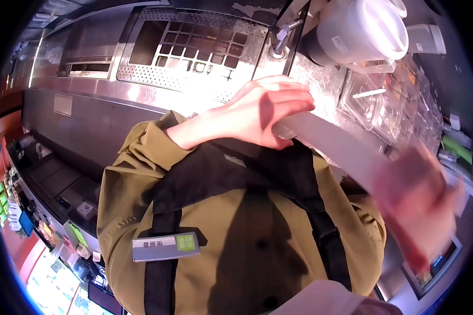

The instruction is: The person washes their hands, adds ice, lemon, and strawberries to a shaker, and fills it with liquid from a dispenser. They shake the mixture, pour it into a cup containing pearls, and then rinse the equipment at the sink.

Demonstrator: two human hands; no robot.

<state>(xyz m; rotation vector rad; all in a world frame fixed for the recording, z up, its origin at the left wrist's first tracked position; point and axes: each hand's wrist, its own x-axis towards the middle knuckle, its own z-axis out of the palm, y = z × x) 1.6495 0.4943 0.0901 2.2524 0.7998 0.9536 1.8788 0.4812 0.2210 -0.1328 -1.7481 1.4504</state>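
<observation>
A long whitish, semi-translucent strip slants across the front of my apron, from upper left down to the right. My left hand is closed around its upper end, fingers bent over it, at the counter edge. A clear, shiny edge of the strip shows below the fingers. At the strip's other end is my right hand, smeared by motion. It overlaps the strip there, and its fingers are too blurred to make out.
Beyond my left hand lie a metal drip grate and a tap. At the upper right stand a large white tub and clear plastic containers. A device with a screen sits below my right hand.
</observation>
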